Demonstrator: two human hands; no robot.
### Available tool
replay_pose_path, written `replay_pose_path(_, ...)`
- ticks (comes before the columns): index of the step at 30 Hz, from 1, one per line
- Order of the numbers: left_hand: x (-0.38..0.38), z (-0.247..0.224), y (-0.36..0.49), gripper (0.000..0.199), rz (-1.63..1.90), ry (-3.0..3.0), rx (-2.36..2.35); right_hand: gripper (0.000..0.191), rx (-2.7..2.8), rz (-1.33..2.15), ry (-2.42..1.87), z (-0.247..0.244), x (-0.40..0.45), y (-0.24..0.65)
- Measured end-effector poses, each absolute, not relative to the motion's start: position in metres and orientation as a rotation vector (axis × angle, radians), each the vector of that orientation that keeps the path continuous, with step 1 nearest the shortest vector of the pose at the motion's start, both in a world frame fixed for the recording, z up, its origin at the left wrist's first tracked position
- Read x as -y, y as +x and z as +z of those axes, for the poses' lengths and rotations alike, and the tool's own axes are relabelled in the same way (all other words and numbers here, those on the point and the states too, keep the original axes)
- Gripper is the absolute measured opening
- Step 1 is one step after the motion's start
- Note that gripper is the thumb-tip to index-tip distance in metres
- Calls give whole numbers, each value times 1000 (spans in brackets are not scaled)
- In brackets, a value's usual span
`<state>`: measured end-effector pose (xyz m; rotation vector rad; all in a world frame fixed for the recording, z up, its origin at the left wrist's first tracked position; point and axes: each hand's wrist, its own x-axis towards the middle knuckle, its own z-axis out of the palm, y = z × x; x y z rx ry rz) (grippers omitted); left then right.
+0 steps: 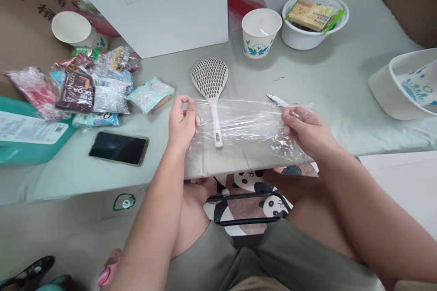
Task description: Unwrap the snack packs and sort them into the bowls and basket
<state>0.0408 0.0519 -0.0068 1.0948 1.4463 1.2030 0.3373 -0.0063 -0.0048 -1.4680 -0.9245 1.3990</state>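
Observation:
A clear plastic bag (246, 120) is stretched between my two hands, low over the front of the table. My left hand (183, 120) pinches its left end, and my right hand (305, 129) grips the right end, where the film is bunched. Behind and partly under the film lies a pale skimmer (210, 79) with a perforated head; its handle shows through the plastic. A small metal tool, perhaps a nail clipper (277, 99), lies just beyond my right fingers, its near end hidden.
Wrapped snacks (77, 91) pile up at the left, behind a phone (119, 148). Along the back stand a white box (170, 13), a paper cup (261, 36) and a white bowl (302, 38) holding a packet. A white bin (387, 86) stands right.

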Motion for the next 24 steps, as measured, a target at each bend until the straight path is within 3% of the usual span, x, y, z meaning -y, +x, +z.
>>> replay_pose_path(4, -58, -4, 41, 45, 997, 984, -1311, 37, 796, 1335, -1402, -4, -3, 334)
replay_pose_path(7, -65, -4, 39, 36, 898, 996, -1301, 45, 841, 1423, -1421, -3, -6, 334)
replay_pose_path(12, -73, 3, 27, 33, 705, 1040, -1240, 35, 895, 1434, -1461, -3, -7, 333)
replay_pose_path(18, -79, 13, 17, 12, 881, 891, -1135, 26, 738, 1277, -1284, -1, -14, 325)
replay_pose_path(20, -80, 13, 16, 23, 942, 831, -1113, 23, 690, 1321, -1212, -1, -16, 325)
replay_pose_path(22, -81, 11, 15, 42, 970, 804, -1124, 38, 692, 1368, -1171, -2, -16, 326)
replay_pose_path(24, -80, 8, 15, 41, 998, 839, -1165, 57, 732, 1386, -1200, -5, -15, 326)
